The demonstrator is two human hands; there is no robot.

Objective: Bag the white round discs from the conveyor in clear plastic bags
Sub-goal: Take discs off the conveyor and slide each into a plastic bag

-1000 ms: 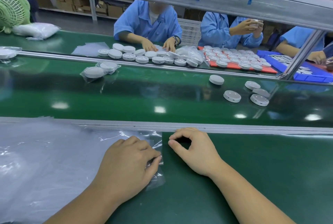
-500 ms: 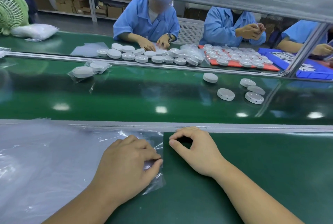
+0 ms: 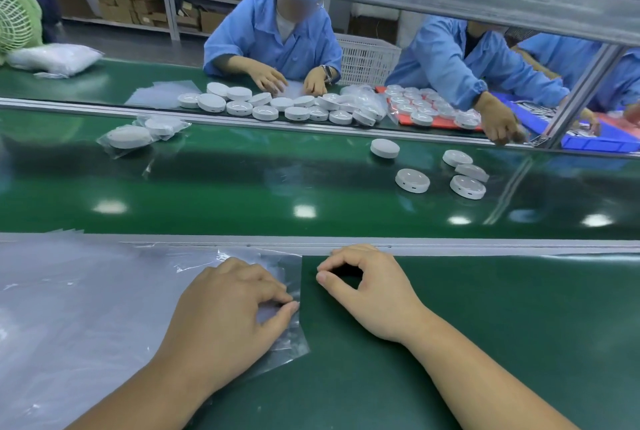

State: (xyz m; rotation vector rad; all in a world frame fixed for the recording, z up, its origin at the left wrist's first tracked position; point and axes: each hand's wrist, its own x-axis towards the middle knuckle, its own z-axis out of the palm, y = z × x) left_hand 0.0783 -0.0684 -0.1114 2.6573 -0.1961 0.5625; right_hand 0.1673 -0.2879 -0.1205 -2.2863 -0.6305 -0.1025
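Left hand (image 3: 228,312) palm-down, pinch on bag (image 3: 294,343)

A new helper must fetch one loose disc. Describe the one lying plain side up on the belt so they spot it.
Find the glossy green conveyor belt; five unbagged discs lie right of its middle. The target disc sits farthest left, by the far rail. It shows a plain matte top, while its nearest neighbour shows a glossy ringed dome.
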